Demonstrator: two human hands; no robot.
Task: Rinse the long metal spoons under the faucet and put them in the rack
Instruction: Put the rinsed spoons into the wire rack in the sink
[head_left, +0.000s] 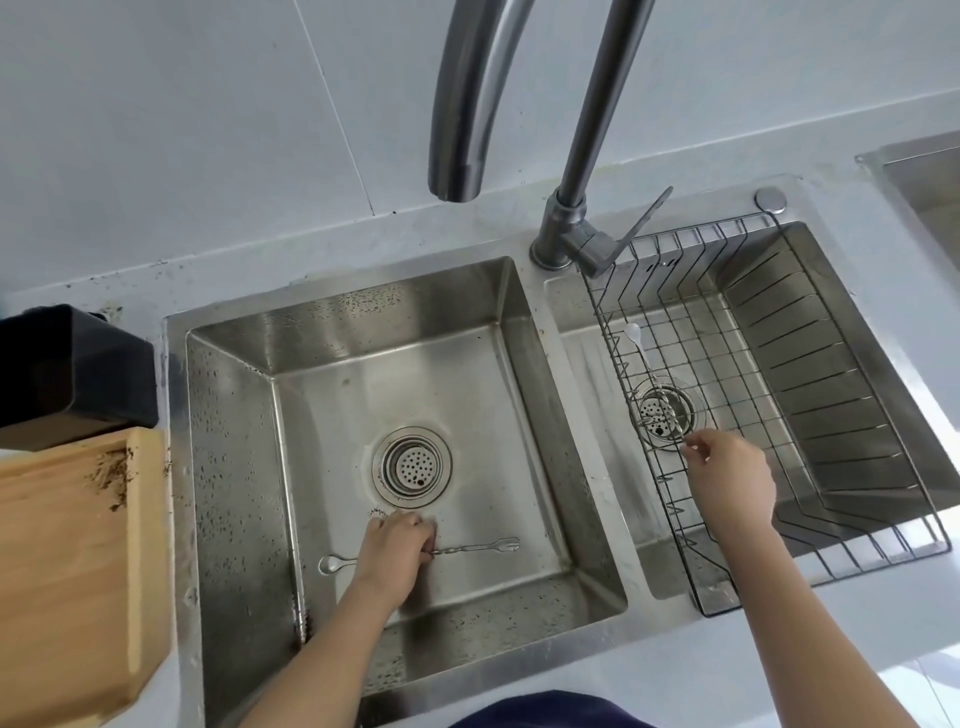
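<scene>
One long metal spoon (470, 548) lies flat on the floor of the left sink basin (524, 415), just in front of the drain (411, 464); its small bowl points left and its forked end points right, with a twisted stem between. The left hand (396, 545) reaches down into this basin and curls its fingers round the middle of that stem, gripping it where it lies. A second long spoon (655, 375) sits in the wire rack (810, 566), which hangs in the right sink basin (587, 332); its bowl points toward the far left corner of the rack and its stem runs back over the right drain (655, 410). The right hand (727, 480) is over the rack with thumb and forefinger pinched at the near end of this stem, the other fingers loosely bent; the contact seems to be a light pinch, though the thin stem is hard to make out there. The faucet (470, 104) arches above the left basin with no water visible at its spout. On the surface (779, 649) to the left stand a wooden board (67, 561) and a black container (72, 369).
</scene>
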